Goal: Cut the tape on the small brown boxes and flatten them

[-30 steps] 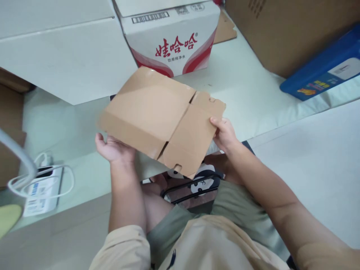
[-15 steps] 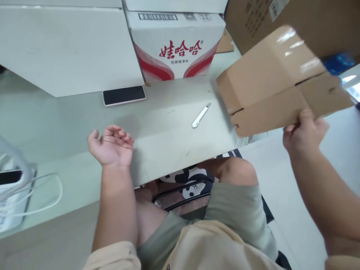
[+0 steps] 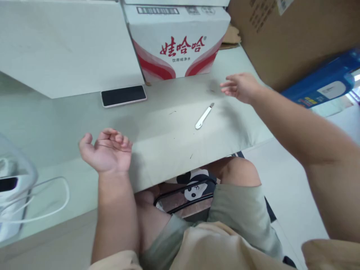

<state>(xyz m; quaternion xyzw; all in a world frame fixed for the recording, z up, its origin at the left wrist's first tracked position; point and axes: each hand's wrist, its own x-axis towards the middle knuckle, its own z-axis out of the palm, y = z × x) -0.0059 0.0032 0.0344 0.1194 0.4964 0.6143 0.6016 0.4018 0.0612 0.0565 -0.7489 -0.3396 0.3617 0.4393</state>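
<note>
Right hand (image 3: 239, 87) had let go of the cardboard box, now out of view, and reached empty, fingers spread, just past the white cutter (image 3: 204, 116). Left hand (image 3: 105, 153) stayed loosely curled, holding nothing, probably resting on the table (image 3: 168, 138) left of the cutter.

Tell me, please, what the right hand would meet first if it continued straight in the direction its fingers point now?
The right hand points left, above the table. Going straight on, it would probably first reach the red-and-white carton, near its lower corner; depth is unclear, so it might pass just in front.

White carton (image 3: 180, 41) with red lettering, black phone (image 3: 123, 96), blue box (image 3: 323, 82).
</note>
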